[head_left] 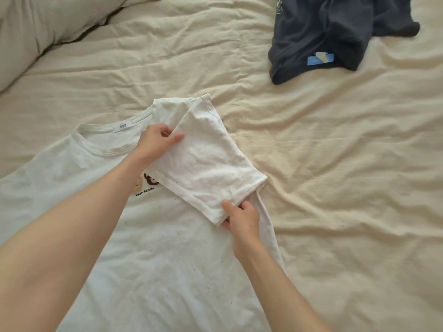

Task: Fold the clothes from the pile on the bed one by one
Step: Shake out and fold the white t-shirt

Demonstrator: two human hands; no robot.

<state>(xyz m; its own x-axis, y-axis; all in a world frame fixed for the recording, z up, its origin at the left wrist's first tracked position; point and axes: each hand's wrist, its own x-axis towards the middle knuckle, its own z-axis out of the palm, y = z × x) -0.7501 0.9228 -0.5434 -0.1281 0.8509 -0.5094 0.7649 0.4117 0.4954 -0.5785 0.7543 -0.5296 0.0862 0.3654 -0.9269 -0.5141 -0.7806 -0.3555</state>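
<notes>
A white shirt (pixel 148 248) lies flat at the bed's (pixel 335 188) near edge. The left hand (pixel 157 140) pinches its folded-over sleeve (pixel 206 164) near the shoulder; the right hand's (pixel 242 218) fingers clamp the cuff. A navy garment (pixel 323 37) lies toward the far right corner.

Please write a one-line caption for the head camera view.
Both hands, left and right, fold the white T-shirt's sleeve inward on the bed.

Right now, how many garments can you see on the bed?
2: a white T-shirt spread in front, its sleeve pinched by both hands, and a crumpled navy garment at the far right. More may lie outside the view.
</notes>
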